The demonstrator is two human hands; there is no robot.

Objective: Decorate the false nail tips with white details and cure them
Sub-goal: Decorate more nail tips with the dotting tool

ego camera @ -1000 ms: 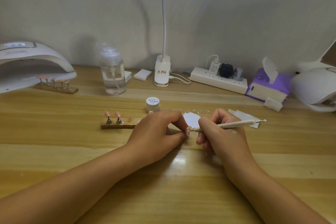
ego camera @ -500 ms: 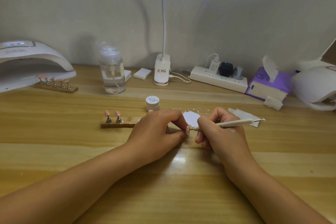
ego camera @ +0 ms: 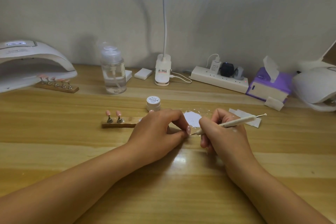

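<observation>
My left hand (ego camera: 160,131) pinches a pink false nail tip (ego camera: 188,130) between thumb and forefinger at the table's middle. My right hand (ego camera: 221,132) grips a cream dotting pen (ego camera: 234,122), its fine metal point just right of the tip. Behind my left hand lies a wooden holder (ego camera: 118,123) with two pink tips (ego camera: 113,113) upright on stands; its right end is hidden. A small white paint jar (ego camera: 153,103) stands behind, and a white paint smear on paper (ego camera: 192,119) sits between my hands. A second holder of pink tips (ego camera: 56,83) rests at the mouth of the white curing lamp (ego camera: 31,63).
Along the wall stand a clear pump bottle (ego camera: 113,74), white pads (ego camera: 143,74), a lamp base (ego camera: 163,69), a power strip (ego camera: 220,78), a purple tissue box (ego camera: 269,85) and a white device (ego camera: 316,87). Wipes (ego camera: 245,116) lie right of my right hand.
Both hands stay almost still. The pen's point has drawn back a little to the right of the pinched tip.
</observation>
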